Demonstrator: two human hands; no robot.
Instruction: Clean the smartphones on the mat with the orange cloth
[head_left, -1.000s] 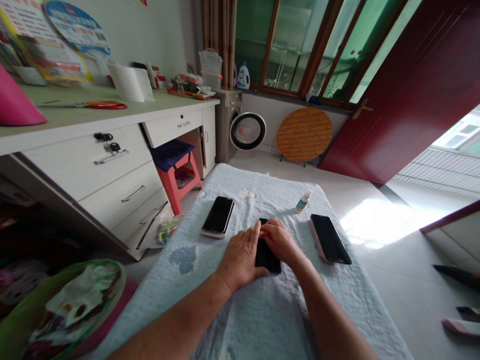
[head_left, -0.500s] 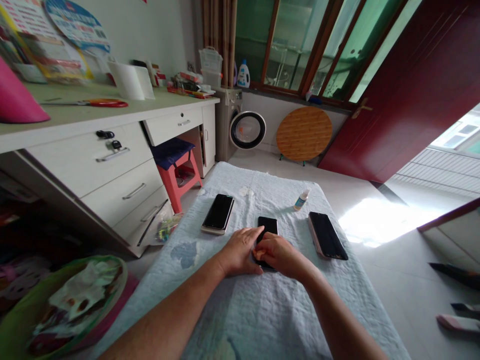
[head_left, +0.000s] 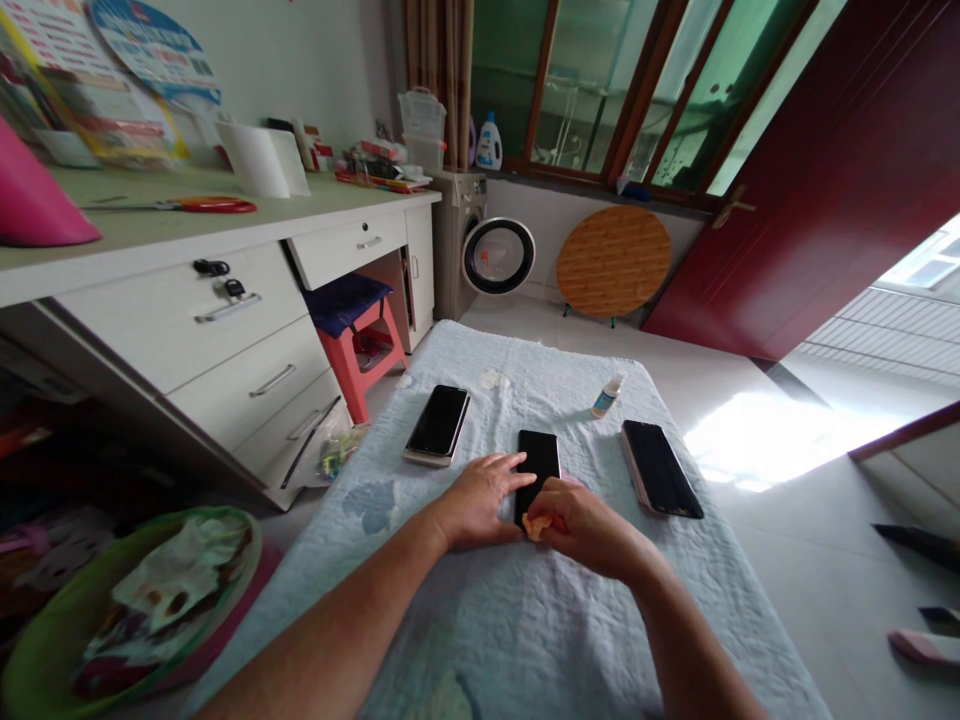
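A black smartphone (head_left: 538, 455) lies screen up on the light blue cloth (head_left: 480, 640) before me. My left hand (head_left: 487, 495) rests at its left side, fingers spread, with fingertips on the phone's edge. Bunched in the closed fingers of my right hand (head_left: 576, 520) is an orange cloth (head_left: 537, 526), pressed on the near end of the screen. Another phone (head_left: 439, 420) lies to the left on a pale box or case. To the right is a third phone (head_left: 660, 470) with a pinkish edge below it. Behind them stands a small spray bottle (head_left: 607, 396).
At the left is a white desk (head_left: 225, 340) with scissors (head_left: 202, 205) and a paper roll (head_left: 259, 160) on top. A red stool (head_left: 367, 355) stands by it. A green basket (head_left: 30, 650) holds crumpled waste. Beyond are a washing machine with its door (head_left: 499, 256) open and a round wooden tabletop (head_left: 613, 260).
My right hand has moved toward me and slightly right with the orange cloth, to the phone's near end. More of the screen shows. My left hand stays at the phone's left side.
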